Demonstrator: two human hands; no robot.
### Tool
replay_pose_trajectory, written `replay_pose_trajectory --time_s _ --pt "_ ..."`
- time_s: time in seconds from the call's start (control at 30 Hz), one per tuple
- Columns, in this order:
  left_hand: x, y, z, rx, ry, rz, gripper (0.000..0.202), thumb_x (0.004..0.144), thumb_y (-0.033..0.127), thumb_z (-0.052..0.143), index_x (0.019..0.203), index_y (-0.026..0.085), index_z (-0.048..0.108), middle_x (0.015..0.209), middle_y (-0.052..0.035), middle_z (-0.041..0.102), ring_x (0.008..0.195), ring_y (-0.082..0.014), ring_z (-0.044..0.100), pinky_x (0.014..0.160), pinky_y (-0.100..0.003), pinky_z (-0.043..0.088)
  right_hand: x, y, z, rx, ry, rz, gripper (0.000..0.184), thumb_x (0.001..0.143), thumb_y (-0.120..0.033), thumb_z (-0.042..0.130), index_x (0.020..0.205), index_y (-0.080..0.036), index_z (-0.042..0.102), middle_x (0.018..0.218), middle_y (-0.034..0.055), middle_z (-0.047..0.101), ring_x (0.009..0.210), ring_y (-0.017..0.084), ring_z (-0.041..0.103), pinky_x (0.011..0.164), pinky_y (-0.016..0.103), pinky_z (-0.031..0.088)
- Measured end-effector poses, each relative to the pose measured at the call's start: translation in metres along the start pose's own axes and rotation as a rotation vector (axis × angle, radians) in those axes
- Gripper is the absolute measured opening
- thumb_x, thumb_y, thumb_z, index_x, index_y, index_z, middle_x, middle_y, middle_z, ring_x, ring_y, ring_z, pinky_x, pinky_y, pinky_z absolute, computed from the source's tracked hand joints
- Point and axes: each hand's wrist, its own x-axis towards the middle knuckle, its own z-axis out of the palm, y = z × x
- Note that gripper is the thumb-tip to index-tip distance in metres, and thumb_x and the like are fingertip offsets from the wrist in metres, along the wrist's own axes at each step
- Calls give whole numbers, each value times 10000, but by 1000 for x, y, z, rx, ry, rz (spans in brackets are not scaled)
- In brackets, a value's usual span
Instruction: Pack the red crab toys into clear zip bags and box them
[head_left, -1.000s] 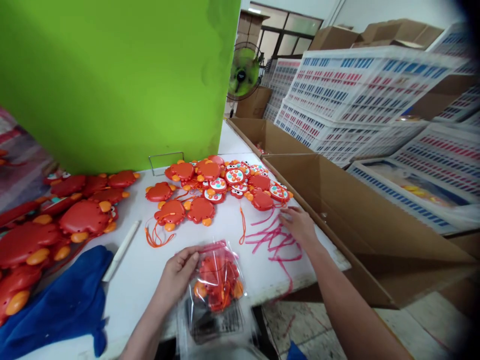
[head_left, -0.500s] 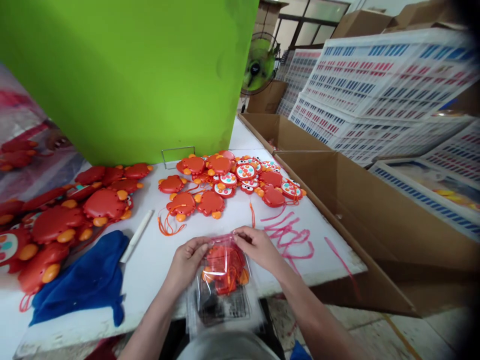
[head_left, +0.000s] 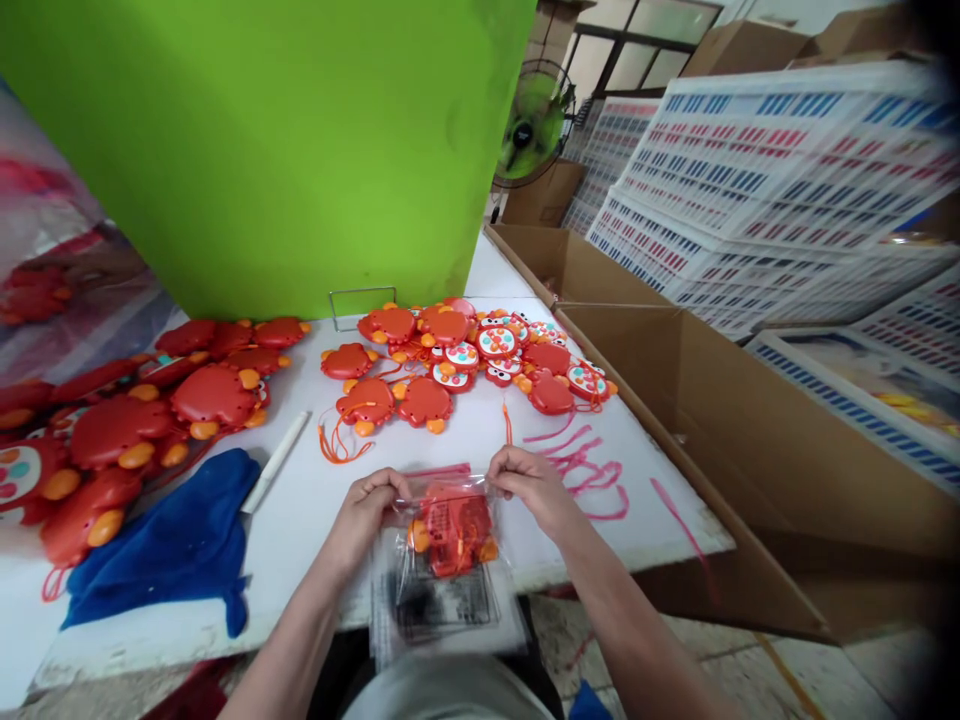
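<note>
A clear plastic bag (head_left: 480,487) with a red crab-shaped toy (head_left: 454,525) inside hangs between my hands at the table's front edge. My left hand (head_left: 373,503) pinches the bag's upper left corner. At the upper right corner, my right hand (head_left: 523,476) grips the bag between thumb and fingers. Orange feet and a cord show through the film. Beneath it lies a stack of flat clear bags (head_left: 450,612) with dark print, over my lap and the table edge.
Red crab toys (head_left: 425,400) lie spread at the table's back, with another heap (head_left: 120,428) at left. Near that heap are a blue cloth (head_left: 172,540) and a white marker-like stick (head_left: 276,463). Open cardboard boxes (head_left: 720,450) line the right side; a green panel (head_left: 300,150) stands behind.
My hands have spread apart along the bag's top edge, the right one moving right. The bagged toy sits slightly higher and flatter. The view has shifted a little.
</note>
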Motion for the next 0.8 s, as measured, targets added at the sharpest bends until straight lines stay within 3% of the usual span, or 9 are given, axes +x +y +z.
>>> replay_pose_trajectory --time_s 0.13,0.27,0.37,0.43,0.47,0.57,0.63,0.7,0.8 --pt "-1 2 2 -20 29 37 333 790 424 494 571 177 452 617 3 534 612 -136 529 588 -242 448 -1 -3 4 -61 -26 -2 166 829 -314 460 865 -190 565 625 -32 535 550 112 496 508 239 376" --pt "1 1 9 64 119 48 516 786 592 497 503 201 316 505 29 414 555 -126 493 523 -217 398 -3 -4 8 -99 -70 -45 273 829 -383 546 1018 -187 568 650 -34 547 538 96 503 479 216 381" --pt "1 -2 14 170 156 58 498 779 606 510 539 185 395 508 40 437 497 -101 451 493 -209 369 -4 -7 -4 -46 -26 -35 346 812 -393 573 1083 -177 559 670 -17 598 473 86 498 428 207 372" --pt "-1 -4 17 317 161 86 420 808 554 506 639 170 499 572 26 514 509 -102 466 503 -211 377 -5 -12 -24 -21 100 -77 387 794 -391 599 1109 -169 565 690 0 631 449 88 501 415 214 392" --pt "-2 -5 18 420 160 113 368 828 510 500 693 169 533 603 18 543 525 -108 482 514 -215 385 -5 -15 -36 -10 223 -134 394 784 -383 615 1110 -167 572 694 4 639 454 93 511 424 221 413" --pt "-5 -9 23 775 158 255 209 861 354 488 787 179 575 672 -6 593 597 -137 530 579 -247 420 -2 -22 -73 29 808 -421 405 785 -364 621 1141 -182 557 728 -5 639 538 118 585 538 271 510" --pt "-6 -15 27 984 134 384 124 852 270 504 856 185 594 811 -41 630 725 -173 575 671 -289 457 2 -22 -92 21 1087 -590 431 812 -371 590 1198 -200 506 862 17 654 656 138 636 681 345 547" --pt "-6 -22 31 1165 121 493 116 848 230 519 921 191 600 943 -66 625 859 -210 582 752 -332 472 10 -18 -104 -87 1102 -618 454 823 -387 573 1227 -201 482 1020 62 643 787 162 649 803 406 526" --pt "-4 -29 34 1394 164 561 147 873 240 508 978 181 592 994 -77 607 928 -241 564 779 -364 474 29 -7 -112 -403 884 -455 473 817 -429 556 1216 -178 518 1169 129 582 951 219 613 833 425 504"
